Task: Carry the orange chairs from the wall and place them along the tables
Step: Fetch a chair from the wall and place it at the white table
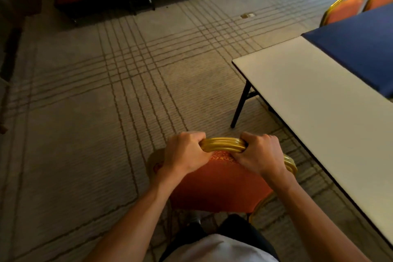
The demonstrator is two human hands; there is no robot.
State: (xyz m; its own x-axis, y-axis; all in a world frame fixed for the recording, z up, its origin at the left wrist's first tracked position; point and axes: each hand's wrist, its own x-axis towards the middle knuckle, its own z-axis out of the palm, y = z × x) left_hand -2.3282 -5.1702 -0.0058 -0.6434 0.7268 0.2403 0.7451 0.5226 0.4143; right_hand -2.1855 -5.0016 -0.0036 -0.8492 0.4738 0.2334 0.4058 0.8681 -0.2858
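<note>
Grid-lined carpet (85,134) lies below. Both the left hand (185,153) and right hand (258,153) wrap tightly round the gold top rail (223,144) of the orange chair (219,185). Just right of the grip stands a white folding table (308,95).

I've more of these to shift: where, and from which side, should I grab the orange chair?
Take the orange chair by the gold top rail of its backrest, from behind and above. The rail is a rounded arch that hands can close round, and it stands uppermost. The left hand and right hand grip it either side of its middle, which likely balances the load.
</note>
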